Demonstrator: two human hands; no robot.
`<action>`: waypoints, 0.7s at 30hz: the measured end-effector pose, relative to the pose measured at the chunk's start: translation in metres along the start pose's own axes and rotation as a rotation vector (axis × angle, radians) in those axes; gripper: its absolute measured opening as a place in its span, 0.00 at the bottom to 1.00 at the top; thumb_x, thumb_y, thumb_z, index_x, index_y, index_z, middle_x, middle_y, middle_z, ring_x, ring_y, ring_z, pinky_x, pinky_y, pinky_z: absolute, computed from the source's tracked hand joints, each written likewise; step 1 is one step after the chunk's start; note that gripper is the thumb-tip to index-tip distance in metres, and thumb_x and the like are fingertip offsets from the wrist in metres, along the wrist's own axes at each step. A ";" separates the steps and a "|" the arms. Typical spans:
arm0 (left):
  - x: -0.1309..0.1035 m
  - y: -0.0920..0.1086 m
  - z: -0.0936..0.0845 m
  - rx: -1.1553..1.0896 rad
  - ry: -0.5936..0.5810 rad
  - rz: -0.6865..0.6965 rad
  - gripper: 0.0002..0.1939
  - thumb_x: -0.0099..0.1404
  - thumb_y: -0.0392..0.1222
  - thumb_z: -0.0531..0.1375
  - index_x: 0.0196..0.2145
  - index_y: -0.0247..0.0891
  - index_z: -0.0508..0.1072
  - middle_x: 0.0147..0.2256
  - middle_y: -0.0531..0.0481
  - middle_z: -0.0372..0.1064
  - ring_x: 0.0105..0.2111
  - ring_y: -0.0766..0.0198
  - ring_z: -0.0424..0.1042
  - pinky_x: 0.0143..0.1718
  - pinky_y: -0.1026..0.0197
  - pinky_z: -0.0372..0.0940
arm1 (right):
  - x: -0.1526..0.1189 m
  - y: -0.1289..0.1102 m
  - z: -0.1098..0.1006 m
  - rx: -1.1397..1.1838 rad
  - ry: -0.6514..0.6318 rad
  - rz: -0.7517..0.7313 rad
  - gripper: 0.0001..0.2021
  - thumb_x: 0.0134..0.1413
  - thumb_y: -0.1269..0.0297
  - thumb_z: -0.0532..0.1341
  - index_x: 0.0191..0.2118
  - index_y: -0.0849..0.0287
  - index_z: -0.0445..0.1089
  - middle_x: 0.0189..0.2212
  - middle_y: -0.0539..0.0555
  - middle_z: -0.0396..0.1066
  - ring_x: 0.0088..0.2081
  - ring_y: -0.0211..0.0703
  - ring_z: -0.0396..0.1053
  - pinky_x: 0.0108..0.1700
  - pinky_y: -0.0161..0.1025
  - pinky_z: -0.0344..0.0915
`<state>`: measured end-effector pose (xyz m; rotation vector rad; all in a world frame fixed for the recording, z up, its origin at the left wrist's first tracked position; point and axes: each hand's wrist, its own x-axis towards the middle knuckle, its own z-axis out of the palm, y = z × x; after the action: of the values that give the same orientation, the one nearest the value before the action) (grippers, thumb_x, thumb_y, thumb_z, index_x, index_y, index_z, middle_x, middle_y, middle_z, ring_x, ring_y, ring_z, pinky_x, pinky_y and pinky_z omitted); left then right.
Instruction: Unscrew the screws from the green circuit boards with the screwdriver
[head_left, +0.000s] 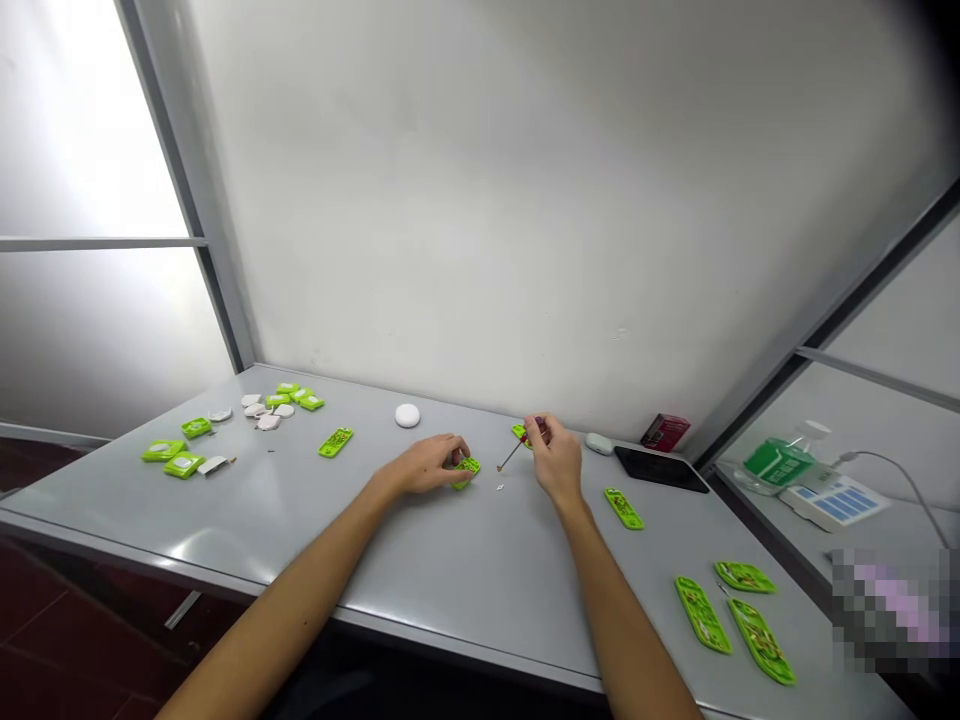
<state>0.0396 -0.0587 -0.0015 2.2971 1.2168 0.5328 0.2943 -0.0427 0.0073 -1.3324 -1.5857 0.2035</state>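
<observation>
My left hand (431,465) is closed on a small green plastic tray (467,470) with little parts in it, near the middle of the table. In my right hand (555,460) is a screwdriver (514,456) with a red handle and a thin metal shaft, slanting down to the left. Something small and brownish shows at its tip, too small to name. A tiny white piece (500,487) lies on the table just below the tip. Partly behind my right hand sits another green tray (520,432).
The grey table (450,570) also bears green cases (182,464) and white covers (268,422) at left, a green tray (335,442), a round white case (407,415), a black phone (660,468), a red box (665,432) and several green trays (703,614) at right.
</observation>
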 end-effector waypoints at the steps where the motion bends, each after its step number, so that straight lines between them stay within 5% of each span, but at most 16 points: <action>1: 0.000 0.000 0.000 0.004 0.001 0.007 0.24 0.69 0.61 0.56 0.50 0.40 0.72 0.46 0.46 0.73 0.42 0.61 0.70 0.43 0.60 0.62 | 0.000 0.000 0.000 -0.009 -0.012 -0.004 0.25 0.68 0.40 0.53 0.33 0.58 0.72 0.27 0.54 0.75 0.29 0.44 0.69 0.35 0.38 0.57; 21: 0.002 -0.004 0.004 0.036 0.021 0.027 0.22 0.71 0.59 0.54 0.50 0.40 0.73 0.45 0.48 0.73 0.39 0.63 0.70 0.41 0.61 0.61 | -0.005 -0.005 0.003 -0.162 -0.067 -0.091 0.20 0.70 0.47 0.54 0.36 0.56 0.72 0.28 0.51 0.75 0.29 0.41 0.68 0.35 0.37 0.55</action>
<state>0.0401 -0.0562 -0.0067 2.3468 1.2163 0.5505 0.2885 -0.0476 0.0061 -1.3850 -1.7457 0.0651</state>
